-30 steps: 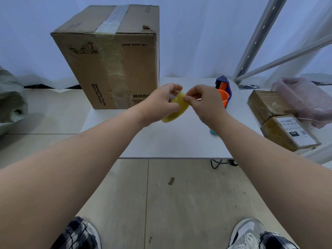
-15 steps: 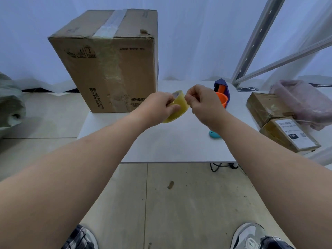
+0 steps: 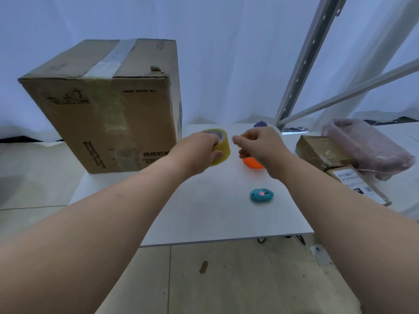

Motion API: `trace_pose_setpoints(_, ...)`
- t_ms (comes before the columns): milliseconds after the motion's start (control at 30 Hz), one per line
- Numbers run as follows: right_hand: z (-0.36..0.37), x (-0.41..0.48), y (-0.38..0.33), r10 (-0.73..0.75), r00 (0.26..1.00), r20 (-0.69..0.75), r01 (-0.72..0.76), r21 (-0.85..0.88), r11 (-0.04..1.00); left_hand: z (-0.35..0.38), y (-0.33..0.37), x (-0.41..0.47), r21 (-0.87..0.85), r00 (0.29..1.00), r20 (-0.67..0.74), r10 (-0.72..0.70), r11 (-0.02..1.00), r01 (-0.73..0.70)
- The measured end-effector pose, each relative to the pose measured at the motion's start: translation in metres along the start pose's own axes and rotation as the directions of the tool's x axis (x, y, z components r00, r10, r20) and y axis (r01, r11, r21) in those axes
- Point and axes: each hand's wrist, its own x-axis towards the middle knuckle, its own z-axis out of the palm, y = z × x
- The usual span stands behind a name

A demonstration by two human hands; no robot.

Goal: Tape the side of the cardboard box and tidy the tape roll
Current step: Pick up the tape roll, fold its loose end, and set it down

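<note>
The right hand [image 3: 260,145] has drawn away from the yellowish roll of clear packing tape [image 3: 218,146], fingers pinched, perhaps on the tape's free end, though blur hides any strip. The left hand [image 3: 199,152] grips the roll above the white bench [image 3: 204,211], beside the tall brown cardboard box [image 3: 108,114]. Half a second ago both hands met at the roll.

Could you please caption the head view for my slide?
Left hand grips yellow tape roll beside cardboard box; right hand pinches nearby.

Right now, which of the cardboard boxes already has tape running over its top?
The big upright cardboard box left of the hands, with pale tape across its top and down its front. The small flat boxes lie at the right.
</note>
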Motion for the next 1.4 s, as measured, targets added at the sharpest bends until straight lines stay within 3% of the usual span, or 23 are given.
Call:
trace_pose_setpoints(367,0.028,0.062,0.034,0.031,1.000,-0.004,-0.031,-0.067,0.997,0.042,-0.021,0.052,0.123,0.999,0.019,-0.032,0.992,0.029)
trace_pose_setpoints(600,0.030,0.085,0.054,-0.039,0.999,0.028,0.046,-0.354,0.934,0.067,-0.034,0.071,0.224,0.999,-0.043,0.007,0.975,0.002)
trace_pose_setpoints(733,0.020,0.080,0.058,-0.171,0.985,-0.009,0.147,-0.465,0.873,0.074,-0.042,0.082,0.251,0.997,-0.077,-0.017,0.967,0.035)
trace_pose_setpoints(833,0.008,0.069,0.065,-0.262,0.965,0.026,0.210,-0.676,0.706,0.077,-0.045,0.083,0.258,0.998,-0.047,-0.043,0.965,0.054)
trace_pose_setpoints(933,-0.003,0.053,0.076,-0.157,0.984,0.081,0.150,-0.853,0.500,0.080,-0.045,0.077,0.125,0.995,-0.012,-0.102,0.987,0.103)
trace_pose_setpoints(1100,-0.019,0.037,0.098,-0.134,0.991,0.017,0.088,-0.832,0.547,0.083,-0.039,0.074,0.021,0.984,-0.021,-0.177,0.984,0.177)
trace_pose_setpoints(1267,-0.022,0.041,0.093,-0.154,0.988,0.028,0.106,-0.842,0.528,0.076,-0.012,0.055,-0.011,0.982,-0.138,-0.132,0.991,0.132)
trace_pose_setpoints(1400,-0.022,0.031,0.081,-0.140,0.990,0.030,0.106,-0.811,0.576,0.062,0.012,0.035,-0.001,0.998,-0.026,-0.057,0.998,0.057)
